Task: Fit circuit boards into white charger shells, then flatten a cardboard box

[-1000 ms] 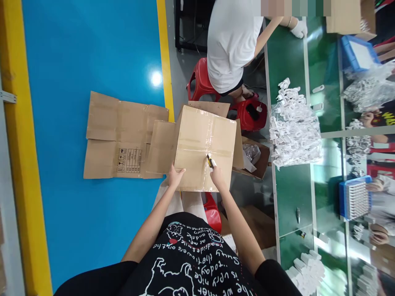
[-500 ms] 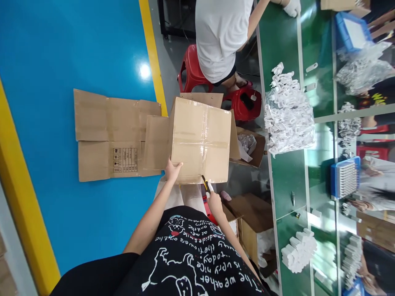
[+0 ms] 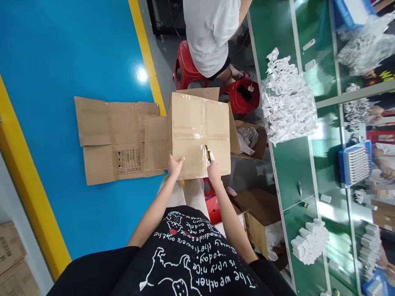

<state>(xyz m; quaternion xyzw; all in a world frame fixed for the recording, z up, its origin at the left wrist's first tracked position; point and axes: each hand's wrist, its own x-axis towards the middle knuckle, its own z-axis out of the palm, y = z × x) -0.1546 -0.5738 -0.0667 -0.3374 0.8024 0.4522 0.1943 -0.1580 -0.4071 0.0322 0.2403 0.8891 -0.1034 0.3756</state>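
Note:
A taped cardboard box (image 3: pixel 188 119) rests in front of me, its seams covered with clear tape. My left hand (image 3: pixel 175 166) grips the box's lower left edge, thumb on the top face. In my right hand (image 3: pixel 213 169) is a yellow and black utility knife (image 3: pixel 208 154), its tip at the taped middle seam. The fingers wrap round the handle, and a white cover shows on one fingertip. Flattened cardboard (image 3: pixel 123 139) with printed marks lies on the blue floor to the left of the box.
A person in a white shirt (image 3: pixel 206 37) sits on a red stool (image 3: pixel 187 65) ahead. Along the right runs a green workbench (image 3: pixel 290 172) with a bag of white plastic parts (image 3: pixel 288 102). Open cartons (image 3: pixel 259 209) stand beneath it. Another red stool (image 3: pixel 243 98) holds a phone.
My right hand has moved the knife away from me along the seam, from the box's near edge towards its middle. My left hand keeps its grip. The view has shifted slightly.

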